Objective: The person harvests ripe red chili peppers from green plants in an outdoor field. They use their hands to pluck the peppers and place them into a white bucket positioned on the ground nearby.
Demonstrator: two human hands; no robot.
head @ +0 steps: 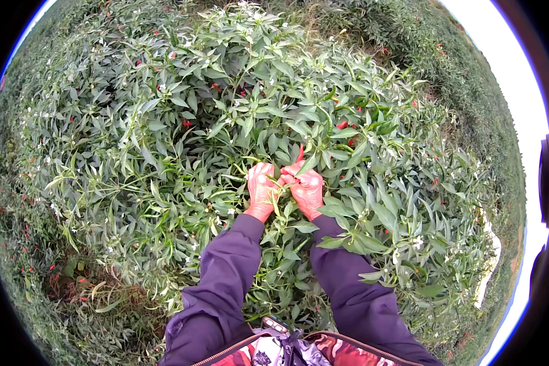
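Note:
Both of my hands are in among the chili pepper plants (256, 110), close together near the middle of the view. My right hand (307, 187) is curled, and a red chili pepper (300, 153) sticks up from its far side, seemingly held in the fingers. My left hand (260, 188) is bent inward, its fingertips near those of the right; foliage and the hand itself hide what it grips. A green chili pepper (233, 178) lies just left of my left hand. A slender green pepper (275, 206) hangs between the wrists.
Dense leaves with white flowers surround both forearms. More red peppers (342, 124) and green peppers (325, 118) hang beyond my right hand. Dry grass (114, 293) covers ground at the lower left. A pale sheet-like thing (488, 256) lies at the right. My open jacket's zip (228, 351) is at the bottom.

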